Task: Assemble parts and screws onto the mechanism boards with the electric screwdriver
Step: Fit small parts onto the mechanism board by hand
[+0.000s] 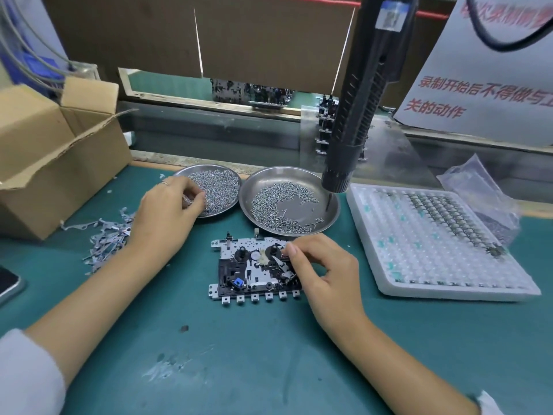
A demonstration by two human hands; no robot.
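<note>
Hanging screwdriver (362, 97) over right dish (330, 211).

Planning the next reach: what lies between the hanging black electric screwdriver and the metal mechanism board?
In the head view, the round steel dish of loose screws lies between the electric screwdriver and the mechanism board.

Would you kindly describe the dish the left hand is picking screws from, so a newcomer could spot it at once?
Start at the teal bench mat, where two round steel dishes sit side by side behind the mechanism board. The one wanted is the left dish, nearer the cardboard box, with the left hand reaching into it. It is smaller and heaped fuller than the right dish, over which the electric screwdriver hangs.
</note>
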